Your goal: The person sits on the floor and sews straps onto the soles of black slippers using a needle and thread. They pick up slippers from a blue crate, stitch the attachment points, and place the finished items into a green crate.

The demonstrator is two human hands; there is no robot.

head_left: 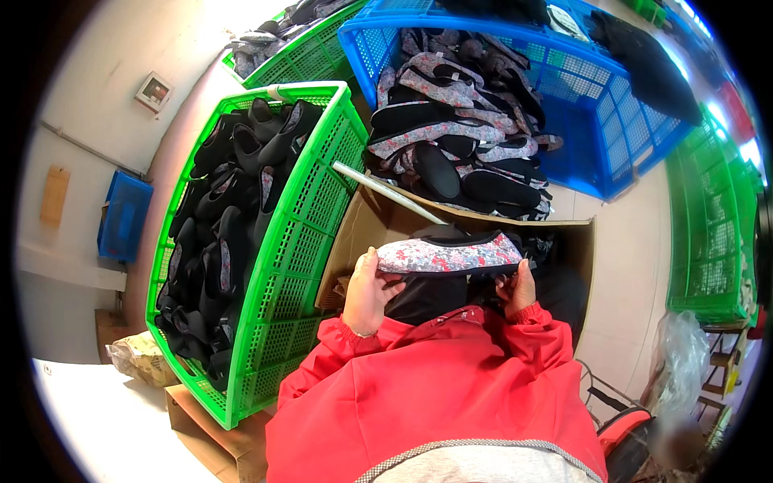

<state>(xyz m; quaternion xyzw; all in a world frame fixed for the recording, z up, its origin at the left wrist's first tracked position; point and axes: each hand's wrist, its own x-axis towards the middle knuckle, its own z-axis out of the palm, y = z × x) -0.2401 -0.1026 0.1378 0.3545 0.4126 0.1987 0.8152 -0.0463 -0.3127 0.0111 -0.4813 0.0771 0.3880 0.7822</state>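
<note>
Left hand (366, 294): green crate (278, 298) wall blocks sideways, white bar (386, 191) slants across ahead-left. Dead ahead: shoe pile (459, 137), no straight pass. Right hand (518, 288) has the better side: past the cardboard box (586, 249) edge, open floor (624, 266) runs to the far green basket (708, 233). Blue crate (568, 149) has room right of the pile.

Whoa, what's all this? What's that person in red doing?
The person, in a red jacket, is holding up one flowery shoe sideways in both hands: the left hand at its left end, the right hand at the other. A green crate on the left holds mostly black shoes. Ahead, more flowery and black ones are heaped at a blue crate.
</note>
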